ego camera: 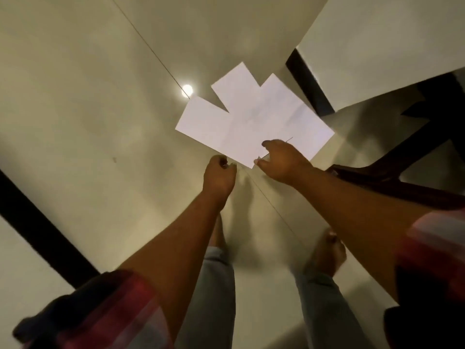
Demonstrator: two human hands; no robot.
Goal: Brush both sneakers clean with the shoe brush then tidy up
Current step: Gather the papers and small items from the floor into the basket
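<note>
Tile floor (75, 96), no sneakers or brush in view — overlapped paper sheets (251, 117) likely light, floppy, slippery: pinch near corner — left hand (219, 173) curled, right hand (279, 159) clawed over corner, grip unclear.

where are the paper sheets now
Head view, centre: white paper sheets lie on the floor, just beyond the left hand and right hand.

My left hand (218, 176) curls its fingertips under — whether they pinch anything, I cannot tell. My right hand (281, 162) covers the near edge of the overlapping white paper sheets (251, 117).
</note>
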